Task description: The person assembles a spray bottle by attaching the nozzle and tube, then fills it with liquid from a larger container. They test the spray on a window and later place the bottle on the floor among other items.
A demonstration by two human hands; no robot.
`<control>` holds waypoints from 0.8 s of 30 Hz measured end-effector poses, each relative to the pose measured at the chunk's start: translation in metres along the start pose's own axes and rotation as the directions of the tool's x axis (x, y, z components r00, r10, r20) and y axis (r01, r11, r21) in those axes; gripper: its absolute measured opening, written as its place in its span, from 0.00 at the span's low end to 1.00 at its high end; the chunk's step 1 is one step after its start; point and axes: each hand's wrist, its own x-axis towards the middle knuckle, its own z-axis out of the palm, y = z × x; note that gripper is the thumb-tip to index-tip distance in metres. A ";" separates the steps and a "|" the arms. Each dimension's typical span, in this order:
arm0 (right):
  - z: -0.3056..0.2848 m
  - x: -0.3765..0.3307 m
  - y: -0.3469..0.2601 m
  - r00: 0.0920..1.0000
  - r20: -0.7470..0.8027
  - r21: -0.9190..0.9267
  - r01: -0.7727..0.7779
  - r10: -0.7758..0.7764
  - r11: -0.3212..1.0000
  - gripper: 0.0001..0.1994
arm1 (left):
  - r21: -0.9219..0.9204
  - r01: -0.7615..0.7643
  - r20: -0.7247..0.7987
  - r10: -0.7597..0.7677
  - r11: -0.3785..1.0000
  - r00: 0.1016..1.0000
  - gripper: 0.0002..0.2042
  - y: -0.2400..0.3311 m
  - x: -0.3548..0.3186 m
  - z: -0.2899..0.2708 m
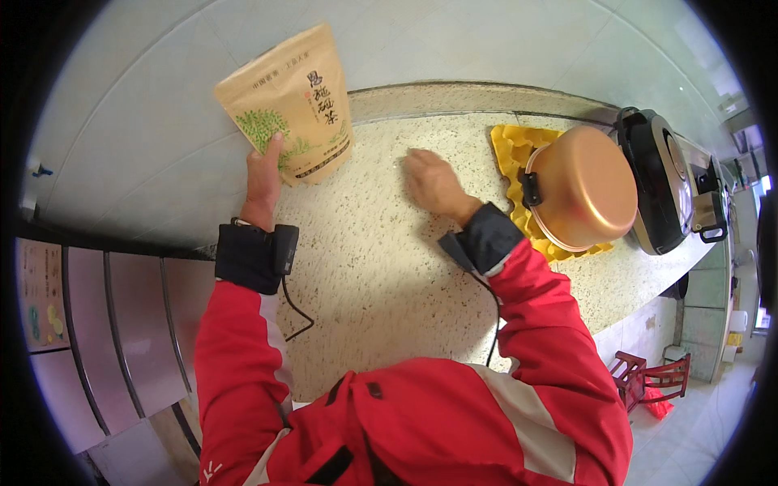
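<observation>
Bag point(304, 101) of brown paper, printed with green leaves and dark lettering, stands upright in the person's left hand point(266, 174), at the far left of the speckled counter point(365, 283) and in front of the pale wall point(162, 105). That hand is closed on the bag's lower left side, with the thumb lying flat across the front; whether the bottom edge touches the counter I cannot tell. The right hand point(438, 185) is over the middle of the counter, well apart from the bag, and nothing shows in it; it is blurred, so I cannot tell how far its fingers are curled or whether they touch the surface. Both wrists wear black bands point(250, 257) with thin cables, below red sleeves. To the right of the right hand, a copper-coloured pot point(587, 190) sits base up on a yellow egg tray point(509, 154), its black handle turned toward that hand. Just beside the pot is a black cooker point(655, 174). Beyond the counter, at lower right, stands a dark red chair point(652, 379).
</observation>
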 end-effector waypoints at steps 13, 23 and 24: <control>0.015 -0.072 -0.093 0.926 0.321 0.116 0.169 -0.198 0.979 0.24 | -0.154 0.049 0.055 -0.041 0.987 0.998 0.24 -0.022 -0.016 -0.006; -0.014 -0.148 -0.134 0.973 0.177 0.331 0.081 -0.146 0.940 0.14 | -0.030 0.220 -0.219 -0.221 0.975 0.950 0.28 -0.028 -0.077 -0.049; -0.019 -0.153 -0.137 0.983 0.100 0.324 0.117 -0.157 0.939 0.13 | -0.106 0.225 -0.212 -0.244 0.968 0.946 0.28 -0.026 -0.086 -0.053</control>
